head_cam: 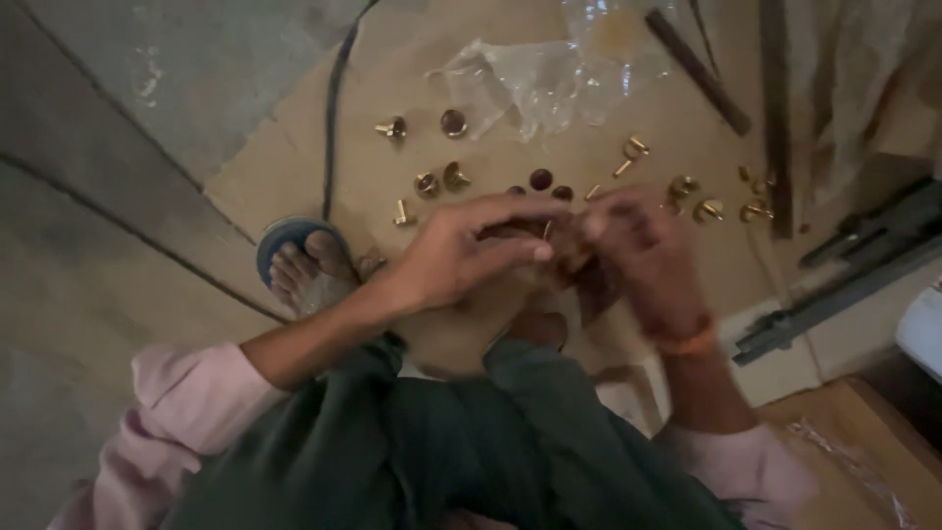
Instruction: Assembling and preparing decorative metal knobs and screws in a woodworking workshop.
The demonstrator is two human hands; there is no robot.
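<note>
Between my knees, above the cardboard sheet, my left hand and right hand meet, fingers pinched on a small brass part; blur hides which hand actually grips it. Just beyond them, loose brass fittings lie scattered on the cardboard. Farther off, crumpled clear plastic bag. Left: my sandalled foot. Right: dark metal rails.

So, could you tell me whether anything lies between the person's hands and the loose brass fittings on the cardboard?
Nothing visible does. The left hand and right hand meet over a small dark piece, and the brass fittings lie on the cardboard just beyond the fingertips.
</note>
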